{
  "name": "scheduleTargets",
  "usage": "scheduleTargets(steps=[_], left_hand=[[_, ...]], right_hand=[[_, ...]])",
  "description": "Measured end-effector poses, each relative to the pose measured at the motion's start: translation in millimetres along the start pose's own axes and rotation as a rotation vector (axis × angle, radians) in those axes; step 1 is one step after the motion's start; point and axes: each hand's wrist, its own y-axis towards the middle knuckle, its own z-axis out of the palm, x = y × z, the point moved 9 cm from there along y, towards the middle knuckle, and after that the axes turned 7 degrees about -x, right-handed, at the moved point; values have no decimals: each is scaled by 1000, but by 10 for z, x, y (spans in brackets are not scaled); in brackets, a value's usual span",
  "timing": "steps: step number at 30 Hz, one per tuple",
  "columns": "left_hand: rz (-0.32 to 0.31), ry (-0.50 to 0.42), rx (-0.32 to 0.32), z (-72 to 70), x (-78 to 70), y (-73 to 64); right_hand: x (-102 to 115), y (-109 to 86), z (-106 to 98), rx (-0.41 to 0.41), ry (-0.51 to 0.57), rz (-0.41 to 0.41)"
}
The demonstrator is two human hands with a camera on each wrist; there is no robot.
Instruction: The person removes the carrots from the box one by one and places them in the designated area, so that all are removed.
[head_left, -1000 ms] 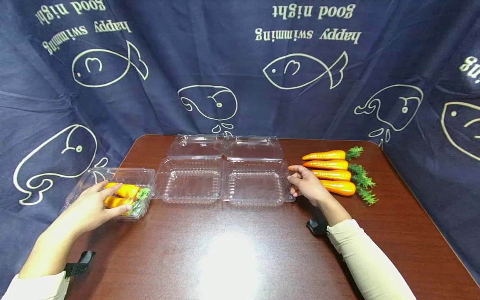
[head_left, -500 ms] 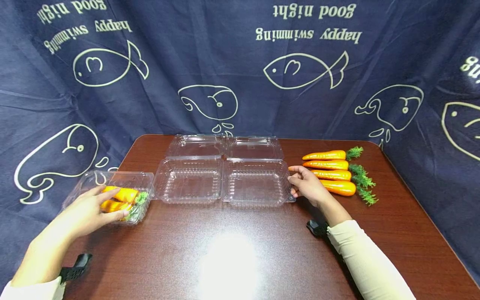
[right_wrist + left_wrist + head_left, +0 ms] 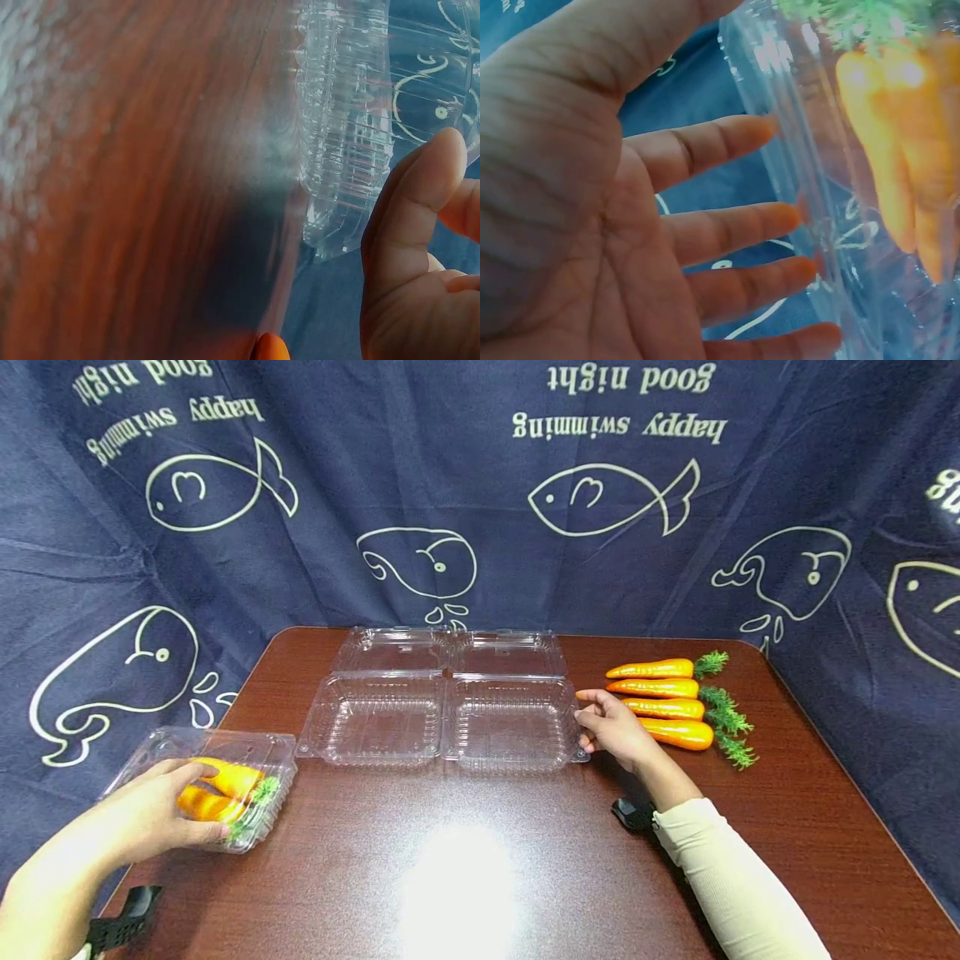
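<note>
At the left of the table, a closed clear plastic clamshell box [image 3: 258,745] holds orange carrots [image 3: 234,779] with green tops. My left hand [image 3: 127,818] lies over its lid, thumb toward the near side. In the left wrist view the fingers are straight, and their fingertips [image 3: 787,217] touch the clear plastic. Two clamshell boxes stand side by side with lids raised at the back: a left one [image 3: 386,727] and a right one [image 3: 510,727]. My right hand [image 3: 618,731] is at the right box's edge, fingers loosely bent; whether they touch the rim is unclear.
Several carrots [image 3: 667,707] lie in a row at the right, leafy ends pointing right, close to the right hand. A dark blue printed cloth [image 3: 480,485] hangs behind the brown table [image 3: 360,835]. Light glares on the table's near middle.
My left hand and the closed box of carrots have moved left and nearer to me, off the left open box's side. My right hand has stayed in place.
</note>
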Motion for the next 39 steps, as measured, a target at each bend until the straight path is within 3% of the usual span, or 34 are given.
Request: scheduleTargets(steps=[9,23,39], left_hand=[[-21,3,66,4,6,-69],[-25,18,35,-7,-77,-99],[-107,78,149,13,-29,-161]], right_hand=[[7,-1,12,24,9,-5],[41,-4,106,25,30,-15],[19,21,131,19,39,-7]])
